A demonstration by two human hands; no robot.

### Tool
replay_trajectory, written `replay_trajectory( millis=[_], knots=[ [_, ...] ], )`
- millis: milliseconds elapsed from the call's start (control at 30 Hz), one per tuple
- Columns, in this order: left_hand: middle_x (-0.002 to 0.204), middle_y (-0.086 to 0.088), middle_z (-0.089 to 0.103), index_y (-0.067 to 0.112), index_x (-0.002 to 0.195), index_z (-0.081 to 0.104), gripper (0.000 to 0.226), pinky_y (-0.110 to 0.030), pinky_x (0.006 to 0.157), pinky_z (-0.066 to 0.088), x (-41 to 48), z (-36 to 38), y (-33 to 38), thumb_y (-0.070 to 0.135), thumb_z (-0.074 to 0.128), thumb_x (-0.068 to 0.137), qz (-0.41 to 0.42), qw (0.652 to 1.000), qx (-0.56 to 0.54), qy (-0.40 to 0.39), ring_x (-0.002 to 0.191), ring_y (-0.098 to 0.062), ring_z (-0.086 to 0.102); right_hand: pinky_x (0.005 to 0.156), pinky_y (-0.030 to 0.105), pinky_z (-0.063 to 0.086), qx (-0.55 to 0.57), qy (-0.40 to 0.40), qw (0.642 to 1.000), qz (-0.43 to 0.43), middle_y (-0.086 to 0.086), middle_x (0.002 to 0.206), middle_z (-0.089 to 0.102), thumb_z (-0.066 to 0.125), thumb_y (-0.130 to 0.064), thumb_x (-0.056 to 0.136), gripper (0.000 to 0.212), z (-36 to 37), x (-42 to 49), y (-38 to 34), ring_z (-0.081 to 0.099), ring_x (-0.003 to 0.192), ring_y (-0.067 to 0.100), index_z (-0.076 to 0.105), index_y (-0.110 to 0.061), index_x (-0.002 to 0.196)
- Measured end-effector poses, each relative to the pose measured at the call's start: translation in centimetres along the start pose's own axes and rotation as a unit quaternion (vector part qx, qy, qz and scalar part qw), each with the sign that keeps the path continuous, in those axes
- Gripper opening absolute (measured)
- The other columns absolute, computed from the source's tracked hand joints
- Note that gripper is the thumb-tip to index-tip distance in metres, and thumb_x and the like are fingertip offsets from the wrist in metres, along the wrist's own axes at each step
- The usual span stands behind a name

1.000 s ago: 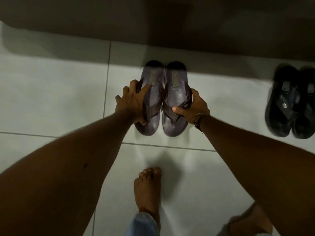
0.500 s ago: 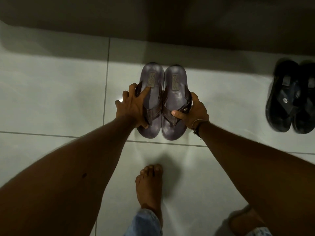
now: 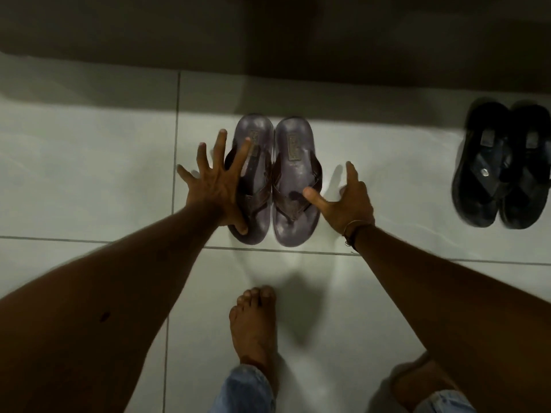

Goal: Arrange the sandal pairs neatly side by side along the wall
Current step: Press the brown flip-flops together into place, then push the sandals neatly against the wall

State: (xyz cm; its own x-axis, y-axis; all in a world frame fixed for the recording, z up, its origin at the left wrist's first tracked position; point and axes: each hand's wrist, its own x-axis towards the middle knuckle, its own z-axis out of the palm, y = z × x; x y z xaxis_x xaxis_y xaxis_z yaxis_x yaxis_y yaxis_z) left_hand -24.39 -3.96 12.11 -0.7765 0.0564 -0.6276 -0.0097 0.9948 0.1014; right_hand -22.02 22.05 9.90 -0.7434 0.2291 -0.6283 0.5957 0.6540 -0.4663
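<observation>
Both hands have let go: left hand [image 3: 219, 189] fingers spread wide, right hand [image 3: 347, 204] open. Brown sandals [image 3: 275, 180] now sit together near the wall [image 3: 268, 34]; black sandals [image 3: 504, 168] well apart, so this pair looks placed.

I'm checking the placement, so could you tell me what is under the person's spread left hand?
Under the left hand lies the outer edge of the left brown sandal, with white floor tile beneath the outer fingers. The sandal's strap there is partly covered; whether the palm touches cannot be told.
</observation>
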Motion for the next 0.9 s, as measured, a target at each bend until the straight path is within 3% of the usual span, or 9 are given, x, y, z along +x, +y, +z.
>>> replay_trajectory(
  millis=[67, 167, 267, 367, 433, 533, 633, 733, 900],
  knots=[
    [0.169, -0.005, -0.035, 0.046, 0.155, -0.034, 0.176, -0.087, 0.112, 0.001, -0.2, -0.7, 1.4, 0.088, 0.085, 0.032, 0.039, 0.999, 0.012, 0.01, 0.156, -0.048, -0.024, 0.101, 0.047, 0.051, -0.005, 0.052, 0.999, 0.007, 0.006, 0.143, 0.051, 0.063, -0.092, 0.061, 0.122, -3.0, -0.4, 1.9, 0.056, 0.126, 0.031, 0.021, -0.036, 0.161],
    [0.174, -0.01, -0.023, 0.036, 0.164, -0.017, 0.158, -0.086, 0.115, 0.003, -0.1, -1.6, 6.4, 0.101, 0.064, 0.046, 0.115, 0.992, 0.032, 0.05, 0.159, -0.044, -0.016, 0.1, 0.052, 0.051, -0.036, 0.127, 0.991, 0.006, 0.003, 0.14, 0.052, 0.049, -0.095, 0.073, 0.099, -9.3, 0.0, 6.3, 0.057, 0.124, 0.029, 0.033, -0.041, 0.154],
    [0.176, -0.008, -0.016, 0.031, 0.166, -0.009, 0.148, -0.079, 0.12, 0.004, 1.2, -1.8, 14.0, 0.093, 0.068, 0.056, 0.154, 0.986, 0.035, 0.051, 0.161, -0.039, -0.013, 0.108, 0.053, 0.044, -0.101, 0.203, 0.974, -0.016, 0.014, 0.144, 0.051, 0.045, -0.081, 0.089, 0.08, -16.7, 1.6, 11.7, 0.05, 0.131, 0.039, 0.047, -0.027, 0.148],
    [0.177, -0.006, -0.015, 0.027, 0.167, -0.005, 0.145, -0.072, 0.124, -0.001, 3.1, -1.4, 23.3, 0.088, 0.072, 0.061, 0.172, 0.984, 0.032, 0.039, 0.161, -0.033, -0.015, 0.1, 0.057, 0.043, -0.144, 0.254, 0.956, 0.019, 0.02, 0.141, 0.049, 0.051, -0.071, 0.085, 0.074, -24.8, 4.2, 17.0, 0.046, 0.127, 0.047, 0.05, -0.022, 0.141],
    [0.177, -0.006, -0.012, 0.025, 0.168, -0.003, 0.144, -0.069, 0.126, 0.0, 4.1, -1.0, 28.9, 0.086, 0.073, 0.063, 0.189, 0.981, 0.021, 0.031, 0.162, -0.031, -0.014, 0.097, 0.057, 0.044, -0.138, 0.232, 0.962, 0.041, 0.017, 0.14, 0.047, 0.055, -0.064, 0.076, 0.076, -29.0, 5.8, 19.9, 0.044, 0.126, 0.048, 0.049, -0.024, 0.141],
    [0.177, -0.005, -0.011, 0.025, 0.168, -0.003, 0.146, -0.068, 0.126, 0.002, 5.5, -0.3, 36.7, 0.086, 0.074, 0.061, 0.212, 0.977, 0.026, 0.025, 0.162, -0.031, -0.014, 0.106, 0.059, 0.039, -0.156, 0.143, 0.977, 0.036, 0.008, 0.156, 0.033, 0.068, -0.054, 0.066, 0.087, -34.1, 8.4, 23.7, 0.032, 0.138, 0.046, 0.042, -0.038, 0.147],
    [0.177, -0.006, -0.008, 0.025, 0.168, -0.001, 0.149, -0.068, 0.126, 0.004, 6.7, 0.0, 42.8, 0.087, 0.076, 0.057, 0.235, 0.971, 0.031, 0.026, 0.162, -0.032, -0.01, 0.11, 0.061, 0.036, -0.218, 0.018, 0.976, 0.016, 0.006, 0.168, 0.007, 0.092, -0.03, 0.062, 0.119, -37.2, 10.9, 26.5, 0.029, 0.14, 0.055, 0.022, -0.05, 0.156],
    [0.178, -0.007, -0.004, 0.026, 0.168, 0.001, 0.149, -0.069, 0.126, 0.005, 8.1, 0.3, 46.7, 0.085, 0.079, 0.056, 0.236, 0.969, 0.052, 0.049, 0.162, -0.034, -0.005, 0.111, 0.05, 0.042, -0.216, -0.066, 0.974, -0.01, 0.003, 0.17, -0.008, 0.097, -0.018, 0.056, 0.143, -38.1, 13.2, 27.2, 0.04, 0.139, 0.052, 0.005, -0.053, 0.161],
    [0.177, -0.006, -0.009, 0.027, 0.167, -0.002, 0.151, -0.071, 0.125, 0.001, 9.7, 1.7, 49.2, 0.076, 0.086, 0.055, 0.227, 0.968, 0.101, 0.029, 0.162, -0.034, -0.01, 0.111, 0.046, 0.043, -0.216, -0.084, 0.971, -0.064, 0.007, 0.162, 0.018, 0.099, -0.017, 0.055, 0.146, -37.4, 15.3, 26.4, 0.048, 0.134, 0.046, 0.005, -0.042, 0.164]
  ],
)
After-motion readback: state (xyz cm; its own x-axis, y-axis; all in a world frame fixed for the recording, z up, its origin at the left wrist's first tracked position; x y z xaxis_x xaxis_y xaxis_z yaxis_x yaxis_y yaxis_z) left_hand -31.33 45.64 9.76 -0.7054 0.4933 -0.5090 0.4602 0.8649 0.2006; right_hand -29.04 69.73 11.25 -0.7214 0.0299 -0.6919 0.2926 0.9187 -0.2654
